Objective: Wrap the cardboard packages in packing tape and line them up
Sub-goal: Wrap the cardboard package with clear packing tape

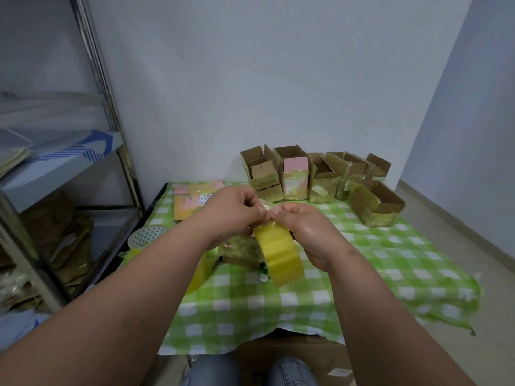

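Both hands are raised over the middle of the table. My right hand (305,232) holds a yellow roll of packing tape (280,253), fingers curled round its upper edge. My left hand (232,211) pinches the loose tape end just above the roll, thumb against the right hand's fingertips. Under the hands lies a tape-wrapped cardboard package (241,247), partly hidden. Several open cardboard packages (320,176) with taped sides stand in a row at the table's far edge, one more (374,204) at the right end.
A green-and-white checked cloth (362,263) covers the table. A flat pink-and-yellow package (192,200) lies at the far left. Another tape roll (146,236) sits at the left edge, and a yellow roll (202,270) under my left forearm. A metal shelf rack (106,107) stands left.
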A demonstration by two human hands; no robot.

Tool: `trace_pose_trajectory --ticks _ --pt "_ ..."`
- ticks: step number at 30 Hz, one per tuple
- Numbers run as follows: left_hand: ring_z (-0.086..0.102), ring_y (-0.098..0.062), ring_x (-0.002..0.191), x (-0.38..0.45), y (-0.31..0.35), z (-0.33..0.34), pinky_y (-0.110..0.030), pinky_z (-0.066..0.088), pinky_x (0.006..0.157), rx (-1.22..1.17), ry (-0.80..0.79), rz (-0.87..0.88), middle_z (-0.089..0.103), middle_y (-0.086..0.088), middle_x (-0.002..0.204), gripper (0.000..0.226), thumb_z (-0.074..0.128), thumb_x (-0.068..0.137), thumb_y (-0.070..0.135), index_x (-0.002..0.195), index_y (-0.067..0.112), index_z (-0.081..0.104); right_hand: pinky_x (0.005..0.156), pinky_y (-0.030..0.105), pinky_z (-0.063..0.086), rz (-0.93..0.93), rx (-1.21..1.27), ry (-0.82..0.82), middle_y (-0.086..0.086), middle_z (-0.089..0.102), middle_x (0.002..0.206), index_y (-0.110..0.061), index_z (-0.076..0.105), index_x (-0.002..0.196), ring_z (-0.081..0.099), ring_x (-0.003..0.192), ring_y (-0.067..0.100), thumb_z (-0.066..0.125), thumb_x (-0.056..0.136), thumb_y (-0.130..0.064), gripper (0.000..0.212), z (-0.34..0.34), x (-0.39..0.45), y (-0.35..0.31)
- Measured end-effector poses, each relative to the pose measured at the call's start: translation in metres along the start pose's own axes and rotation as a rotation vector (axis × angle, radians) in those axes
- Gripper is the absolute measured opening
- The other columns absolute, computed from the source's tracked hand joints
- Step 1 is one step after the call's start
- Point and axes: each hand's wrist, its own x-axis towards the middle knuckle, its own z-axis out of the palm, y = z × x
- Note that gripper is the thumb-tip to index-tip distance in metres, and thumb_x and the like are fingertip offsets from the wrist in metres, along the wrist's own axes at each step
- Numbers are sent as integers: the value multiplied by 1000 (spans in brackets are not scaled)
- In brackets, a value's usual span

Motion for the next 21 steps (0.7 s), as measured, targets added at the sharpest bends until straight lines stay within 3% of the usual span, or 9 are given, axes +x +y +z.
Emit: trace_pose_trajectory --ticks 2,3,5,6,9,12,17,21 --pt "65 -26 76 1 -1 -3 -53 60 71 22 66 -9 69 -16 87 13 68 90 15 81 9 61 83 30 48 -16 -70 -7 4 74 106 -23 73 106 68 93 12 68 88 -42 27 1 -3 1" --pt "65 -27 76 2 -3 -6 -52 60 70 15 97 -22 67 -17 87 14 67 90 15 79 11 60 87 31 49 -15 -86 2 -5 72 115 -29 68 118 67 102 8 72 80 -49 44 0 -5 2" --pt "66 -27 73 3 -7 -11 -46 61 65 -89 155 -70 64 -18 87 16 65 91 11 77 9 57 90 28 50 -2 -41 54 -11 64 126 -28 55 134 62 112 7 76 64 -56 79 -4 -9 9" --pt "66 -26 70 3 -9 -14 -44 62 63 -151 180 -95 63 -20 88 15 65 91 8 78 7 56 83 22 51 -15 -3 54 -10 67 121 -26 59 130 63 109 6 77 60 -56 79 -6 -11 12" --pt "69 -34 74 5 -14 -19 -43 61 62 -251 242 -158 66 -22 96 13 61 93 5 82 4 54 76 20 49 -82 72 -67 1 72 93 -14 73 97 66 87 12 76 66 -44 43 -3 -18 20" --pt "71 -39 81 5 -18 -17 -40 60 60 -280 242 -193 67 -22 102 9 58 95 6 89 0 56 83 33 48 -93 122 -102 10 69 88 2 68 96 62 83 20 71 76 -31 38 2 -19 25" --pt "68 -24 80 2 -24 -22 -37 59 59 -284 247 -208 65 -12 95 12 55 96 3 84 6 55 86 39 42 -130 152 -71 9 66 79 -8 68 82 58 79 22 66 79 -32 25 -4 -19 15" --pt "68 -21 83 0 -30 -25 -35 59 58 -337 265 -206 63 -7 90 19 55 96 2 78 9 53 77 34 35 -154 110 -86 5 57 71 -10 62 72 51 72 15 59 78 -28 19 -12 -17 11"
